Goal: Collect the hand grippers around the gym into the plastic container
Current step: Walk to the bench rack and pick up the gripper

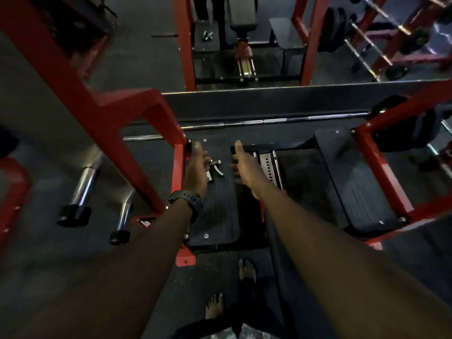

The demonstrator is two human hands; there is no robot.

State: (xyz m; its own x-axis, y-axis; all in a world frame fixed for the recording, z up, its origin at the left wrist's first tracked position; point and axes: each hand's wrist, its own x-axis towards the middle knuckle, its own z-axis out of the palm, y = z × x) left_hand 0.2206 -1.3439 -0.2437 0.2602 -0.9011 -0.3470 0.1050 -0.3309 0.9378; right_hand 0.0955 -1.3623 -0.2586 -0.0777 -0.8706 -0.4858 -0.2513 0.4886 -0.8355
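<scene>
Two hands out, both unclenched and empty. Left hand (198, 167) hovers at the small metal hand gripper (215, 168), which lies on the black ribbed rubber footplate (215, 211), just right of the fingers, handles pointing roughly toward the person. Right hand (241, 165) is farther off. Left is nearer; plastic container not visible.

no readable text anywhere, small label on the red frame base (146, 221) — too blurred to read
</scene>
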